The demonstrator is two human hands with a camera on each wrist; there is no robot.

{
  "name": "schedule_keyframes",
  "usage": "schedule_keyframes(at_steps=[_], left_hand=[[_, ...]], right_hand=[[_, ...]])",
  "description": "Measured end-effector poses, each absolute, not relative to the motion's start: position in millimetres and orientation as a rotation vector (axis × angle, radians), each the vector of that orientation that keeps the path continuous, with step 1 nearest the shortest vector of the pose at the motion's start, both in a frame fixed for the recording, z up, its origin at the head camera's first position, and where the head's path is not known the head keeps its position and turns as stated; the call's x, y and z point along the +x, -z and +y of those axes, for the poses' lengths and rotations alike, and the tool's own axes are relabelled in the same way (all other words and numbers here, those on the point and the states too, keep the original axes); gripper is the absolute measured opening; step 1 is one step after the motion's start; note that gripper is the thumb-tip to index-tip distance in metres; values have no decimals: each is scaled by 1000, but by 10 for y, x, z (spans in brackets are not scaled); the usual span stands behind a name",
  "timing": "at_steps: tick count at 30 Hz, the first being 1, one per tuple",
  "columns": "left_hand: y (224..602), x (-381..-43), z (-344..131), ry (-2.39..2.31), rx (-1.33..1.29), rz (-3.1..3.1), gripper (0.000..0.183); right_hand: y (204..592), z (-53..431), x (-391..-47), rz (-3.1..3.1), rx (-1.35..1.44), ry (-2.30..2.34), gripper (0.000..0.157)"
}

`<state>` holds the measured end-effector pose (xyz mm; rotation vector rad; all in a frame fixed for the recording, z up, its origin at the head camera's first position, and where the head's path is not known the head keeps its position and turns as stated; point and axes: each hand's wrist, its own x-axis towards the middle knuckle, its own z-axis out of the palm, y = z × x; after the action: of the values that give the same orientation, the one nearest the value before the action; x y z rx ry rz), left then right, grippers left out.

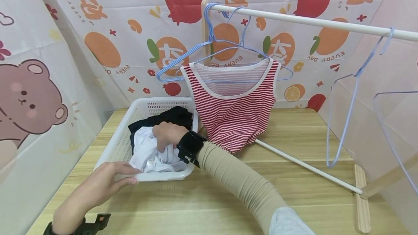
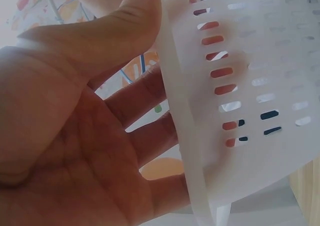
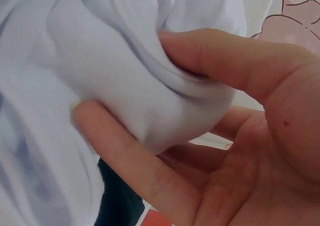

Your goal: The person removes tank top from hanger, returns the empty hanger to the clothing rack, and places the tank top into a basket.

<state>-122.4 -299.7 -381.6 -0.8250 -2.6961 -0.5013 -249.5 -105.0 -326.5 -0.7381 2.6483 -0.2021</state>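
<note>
A white plastic basket (image 1: pixel 161 177) with slotted walls stands on the table, holding a crumpled white garment (image 1: pixel 146 151) and a black garment (image 1: pixel 173 116) behind it. My left hand (image 1: pixel 112 177) grips the basket's near left corner. In the left wrist view its fingers (image 2: pixel 142 98) reach over the rim and show through the slots. Inside the basket my right hand (image 1: pixel 168 135) holds the white garment. The right wrist view shows a fold of the cloth between thumb (image 3: pixel 215 53) and fingers. A small label (image 1: pixel 151 163) shows on the cloth near the front.
Right of the basket a red-and-white striped tank top (image 1: pixel 233 108) hangs by a blue hanger from a white rail (image 1: pixel 294 18). More blue hangers (image 1: pixel 183 59) hang at the rail's left end, others (image 1: pixel 346 130) at the right. A lower white bar (image 1: pixel 307 166) crosses above the wooden table (image 1: pixel 196 209).
</note>
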Motion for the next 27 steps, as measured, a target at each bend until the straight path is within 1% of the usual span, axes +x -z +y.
schedule_keyframes(at_steps=[7,15,27], left_hand=[[3810,-1226,-2991,489,-827,-2693,22],[3813,-1218,-2993,490,-814,-2695,23],[3816,-1228,-2998,498,-831,-2676,24]], right_hand=[[3229,-1057,-2489,2620,-726,114,42],[3212,-1031,-2487,2607,-739,80,50],[3150,-971,-2512,2621,-797,99,49]])
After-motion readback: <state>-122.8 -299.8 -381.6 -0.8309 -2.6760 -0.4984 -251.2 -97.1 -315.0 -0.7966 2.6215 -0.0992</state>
